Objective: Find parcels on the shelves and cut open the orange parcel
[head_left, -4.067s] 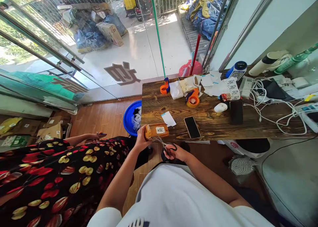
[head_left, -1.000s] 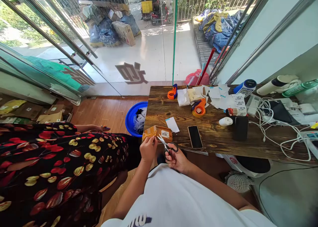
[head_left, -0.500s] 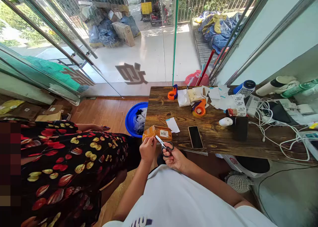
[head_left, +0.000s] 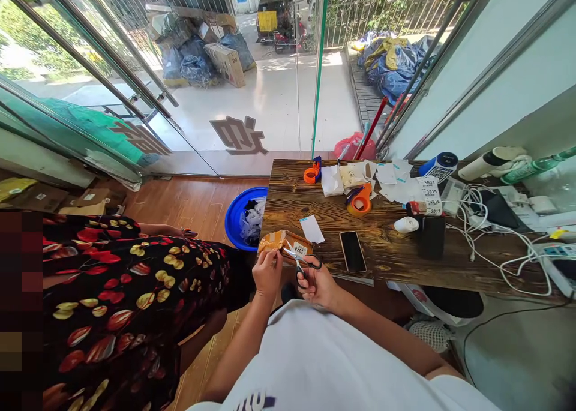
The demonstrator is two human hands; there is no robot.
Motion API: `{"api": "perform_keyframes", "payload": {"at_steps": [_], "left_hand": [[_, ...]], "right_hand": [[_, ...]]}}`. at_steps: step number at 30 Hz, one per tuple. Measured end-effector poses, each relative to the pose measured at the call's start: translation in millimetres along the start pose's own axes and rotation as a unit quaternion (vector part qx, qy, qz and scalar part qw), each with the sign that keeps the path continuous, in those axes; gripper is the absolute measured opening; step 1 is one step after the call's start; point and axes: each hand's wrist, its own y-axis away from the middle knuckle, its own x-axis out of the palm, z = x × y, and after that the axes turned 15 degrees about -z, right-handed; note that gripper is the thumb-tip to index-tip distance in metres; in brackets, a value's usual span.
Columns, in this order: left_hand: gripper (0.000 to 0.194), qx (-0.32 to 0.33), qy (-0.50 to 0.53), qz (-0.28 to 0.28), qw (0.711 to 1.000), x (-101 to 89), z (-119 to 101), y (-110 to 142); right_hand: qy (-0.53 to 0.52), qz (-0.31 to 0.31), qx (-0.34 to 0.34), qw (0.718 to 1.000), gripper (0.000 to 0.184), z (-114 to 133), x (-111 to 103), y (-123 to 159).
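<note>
An orange-brown taped parcel with a white label reading 3024 lies at the near left corner of the dark wooden table. My left hand pinches its near edge. In my right hand is a pair of scissors with black handles. The blades stand apart and point at the parcel close to my left fingertips; whether they touch the tape I cannot tell. Behind the parcel lies a white slip of paper, and a phone rests to the right.
Orange tape dispensers, papers, a label strip and white cables lie on the table. On the floor at left stands a blue bin holding scraps. A person in a flowered garment is close on my left. Glass doors rise beyond.
The scissors have opened; before, their blades were together. The label end of the parcel has shifted slightly, and my left hand keeps its pinch at the edge.
</note>
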Motion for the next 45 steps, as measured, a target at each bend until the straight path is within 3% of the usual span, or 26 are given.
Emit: {"api": "perform_keyframes", "payload": {"at_steps": [6,9,11,14,31,37,45], "left_hand": [[0.018,-0.023,-0.067,0.028,0.997,-0.7,-17.9,-12.2],[0.041,-0.02,-0.125,0.102,0.987,-4.0,-30.3,-25.1],[0.034,-0.008,-0.142,0.166,0.976,-6.6,-35.3,-31.4],[0.022,0.007,-0.153,0.201,0.968,-8.8,-37.4,-34.2],[0.03,0.047,-0.239,0.211,0.947,0.9,-39.3,-28.9],[0.032,0.08,-0.221,0.206,0.95,0.3,-34.4,-32.0],[0.027,0.094,-0.203,0.191,0.956,-5.4,-23.8,-40.9]], "right_hand": [[-0.026,-0.01,-0.012,1.0,0.047,-6.1,0.5,-11.4],[-0.023,-0.016,-0.022,0.999,0.047,-11.6,-0.6,-13.1],[-0.019,-0.019,-0.033,0.999,0.046,-14.0,-2.0,-14.6],[-0.016,-0.021,-0.057,0.998,0.046,-16.8,-5.4,-17.8],[0.053,-0.048,-0.125,0.99,0.046,-40.5,-4.7,-22.6],[0.059,-0.051,-0.099,0.992,0.051,-38.3,-2.5,-14.8],[-0.008,-0.009,-0.064,0.998,0.055,-24.2,-1.7,1.9]]}}
